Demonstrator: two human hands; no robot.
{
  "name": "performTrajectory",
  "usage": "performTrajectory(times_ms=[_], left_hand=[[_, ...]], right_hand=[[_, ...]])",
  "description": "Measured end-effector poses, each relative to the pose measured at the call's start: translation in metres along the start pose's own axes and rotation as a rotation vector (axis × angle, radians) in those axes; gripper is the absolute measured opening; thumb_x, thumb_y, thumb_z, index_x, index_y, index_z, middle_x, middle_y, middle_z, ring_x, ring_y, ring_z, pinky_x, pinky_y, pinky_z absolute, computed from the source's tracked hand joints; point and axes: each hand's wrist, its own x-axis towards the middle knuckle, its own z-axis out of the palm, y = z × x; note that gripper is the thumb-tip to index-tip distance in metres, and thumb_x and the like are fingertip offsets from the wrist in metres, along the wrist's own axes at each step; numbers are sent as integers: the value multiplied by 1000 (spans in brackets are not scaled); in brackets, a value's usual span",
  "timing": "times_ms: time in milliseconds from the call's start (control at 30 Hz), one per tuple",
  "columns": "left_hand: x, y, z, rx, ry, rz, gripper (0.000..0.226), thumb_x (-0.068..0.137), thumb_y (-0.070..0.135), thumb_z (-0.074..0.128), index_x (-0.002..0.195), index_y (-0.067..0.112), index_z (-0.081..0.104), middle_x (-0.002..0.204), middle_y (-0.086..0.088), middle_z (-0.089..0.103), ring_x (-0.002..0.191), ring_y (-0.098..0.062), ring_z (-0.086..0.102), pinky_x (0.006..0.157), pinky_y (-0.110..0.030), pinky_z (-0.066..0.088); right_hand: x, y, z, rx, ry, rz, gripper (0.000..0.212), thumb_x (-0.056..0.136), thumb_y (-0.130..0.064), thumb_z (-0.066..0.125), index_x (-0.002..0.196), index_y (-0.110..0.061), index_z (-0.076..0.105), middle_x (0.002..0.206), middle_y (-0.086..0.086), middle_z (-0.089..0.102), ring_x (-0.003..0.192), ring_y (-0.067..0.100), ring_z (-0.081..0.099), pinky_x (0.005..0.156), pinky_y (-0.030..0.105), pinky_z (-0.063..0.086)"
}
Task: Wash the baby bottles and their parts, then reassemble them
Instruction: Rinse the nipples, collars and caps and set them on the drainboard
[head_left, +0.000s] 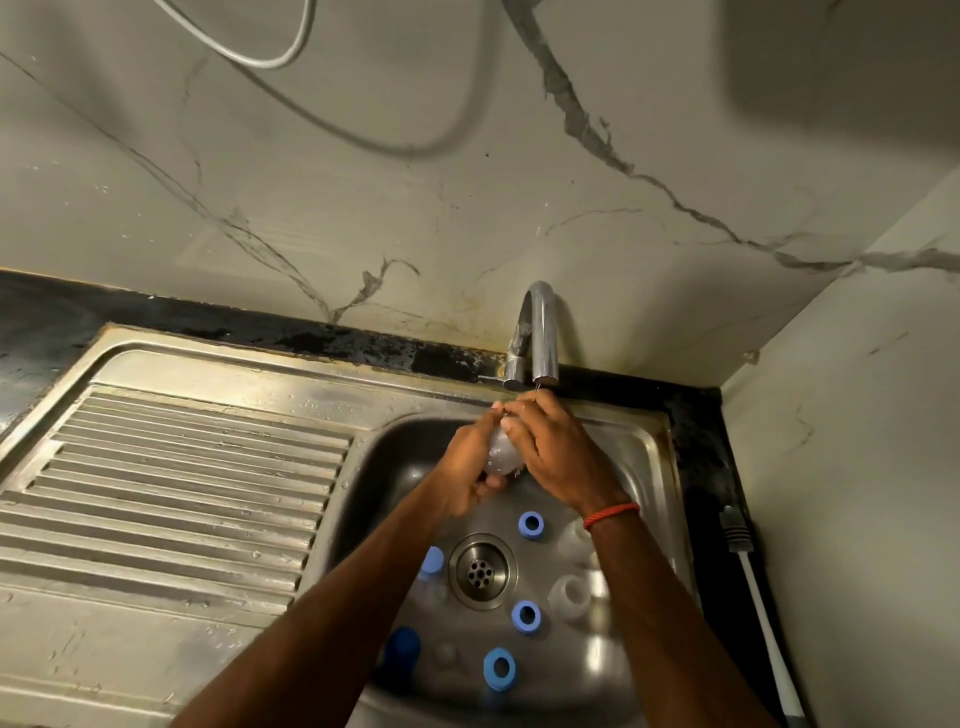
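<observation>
Sink inspection, as I read it from the head view.

**Edges and room.** Both hands work at the back of the sink basin (644, 467), close to its rear rim. The tap (543, 332) spout ends just above the fingertips, so headroom there is slight. The right wrist, which wears a red thread band (611, 514), lies near the basin's right wall. To the left, the ribbed drainboard (182, 493) is broad and flat. To the right, on the dark counter, a white-handled tool (763, 618) lies alongside the basin's edge.

**Basin floor.** Parts lie scattered round the drain (482, 570):
- three blue rings (525, 617);
- a blue-capped bottle (431, 564) just left of the drain;
- a dark blue cap (402, 647) nearer me;
- clear pieces (570, 597) on the right.

The forearms cross above part of this floor.

**Task item.** A clear bottle (501, 452) is held in the air under the spout, between the two hands. Its long axis runs steeply, with the upper end toward the spout and the lower end toward me and slightly left. I cannot tell which end is the mouth.

**Grip.** The left hand (470, 467) has its fingers curled round the bottle's lower part. The right hand (550, 457) is wrapped over the upper part, its thumb laid across the clear wall. Both are grasping the bottle.
</observation>
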Motion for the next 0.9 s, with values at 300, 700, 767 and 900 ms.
performTrajectory(times_ms=[300,700,767,900], left_hand=[[11,6,11,-37,-22,124,43,97,56,55,93,15,66,70,-4,63,45,-13,55,40,-22,42],[39,-6,13,-210,143,-56,54,99,59,43,86,12,67,66,-6,58,53,-15,53,49,-25,45],[34,-3,8,-148,55,-179,60,99,66,41,69,17,59,57,0,46,41,-7,37,35,-16,28],[22,-2,9,-159,-66,-253,70,95,74,36,63,17,60,58,2,47,38,-2,33,33,-12,22]], right_hand=[[4,-5,7,63,224,217,35,103,-39,43,108,-15,67,97,6,63,80,16,59,64,19,44],[5,-16,8,-290,167,10,43,99,-56,36,115,-22,57,90,6,66,75,21,64,59,30,52],[1,-9,5,-321,187,-51,41,97,-53,38,110,-22,60,94,4,64,79,21,64,61,29,51],[3,-9,2,-92,208,92,32,101,-46,42,105,-22,62,98,0,66,88,16,62,68,24,48]])
